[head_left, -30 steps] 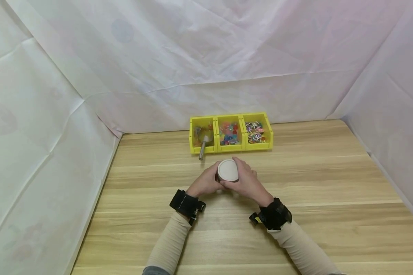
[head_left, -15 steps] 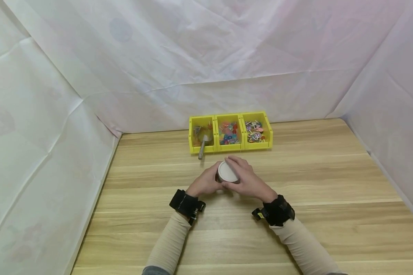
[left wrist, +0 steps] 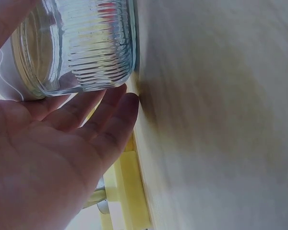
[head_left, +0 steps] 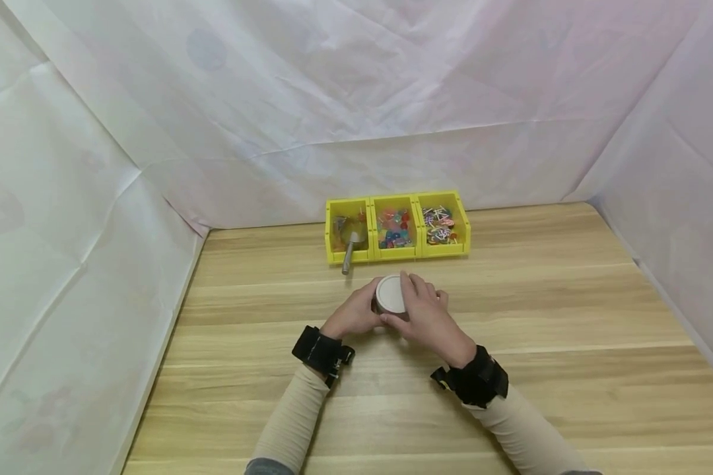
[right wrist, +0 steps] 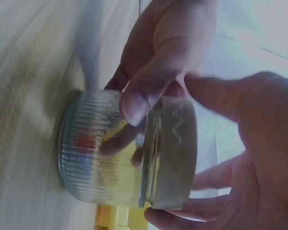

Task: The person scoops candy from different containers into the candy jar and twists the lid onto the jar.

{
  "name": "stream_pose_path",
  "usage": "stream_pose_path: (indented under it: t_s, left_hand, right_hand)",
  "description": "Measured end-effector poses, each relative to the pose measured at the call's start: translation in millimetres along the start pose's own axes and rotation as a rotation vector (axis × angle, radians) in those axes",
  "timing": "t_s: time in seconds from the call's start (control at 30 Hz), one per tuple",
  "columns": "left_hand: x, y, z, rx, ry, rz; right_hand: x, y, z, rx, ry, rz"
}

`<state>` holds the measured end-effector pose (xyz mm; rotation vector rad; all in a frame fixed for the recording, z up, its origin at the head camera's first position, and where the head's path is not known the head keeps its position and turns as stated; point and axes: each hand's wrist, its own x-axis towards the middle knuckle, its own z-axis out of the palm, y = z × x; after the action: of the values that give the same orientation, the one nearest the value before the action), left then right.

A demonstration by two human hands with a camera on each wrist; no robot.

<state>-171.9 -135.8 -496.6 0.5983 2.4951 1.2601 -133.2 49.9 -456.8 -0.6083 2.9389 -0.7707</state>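
A ribbed clear glass jar point(right wrist: 93, 177) stands upright on the wooden table, topped by a pale lid point(head_left: 390, 294). My left hand point(head_left: 354, 313) grips the jar from the left; in the left wrist view its fingers curve around the glass. On the other side, my right hand point(head_left: 432, 324) holds the lid's rim between thumb and fingers, as the right wrist view shows. Red and blue spots show through the glass, but I cannot tell whether they lie inside or behind it.
Behind the jar stand three joined yellow bins point(head_left: 396, 253) of colourful wrapped sweets and lollipops. A metal scoop point(head_left: 348, 257) leans out of the left bin, handle toward me. White cloth point(head_left: 356, 171) hangs along the back and both sides of the wooden table point(head_left: 570, 316).
My right hand has turned on the lid and shifted its fingers, uncovering more of the lid's top. The left hand and the jar have stayed in place.
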Motion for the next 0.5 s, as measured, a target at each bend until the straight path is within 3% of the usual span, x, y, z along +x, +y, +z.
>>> stream_pose_path:
  t_s: [0.27, 0.5]
  left_hand:
    - [0.3, 1.0, 0.5, -0.002, 0.003, -0.002]
    - [-1.6, -0.1, -0.2, 0.022, -0.03, -0.002]
  right_hand:
    - [1, 3, 1, 0.018, 0.02, -0.028]
    - [9, 18, 2, 0.107, -0.011, -0.197]
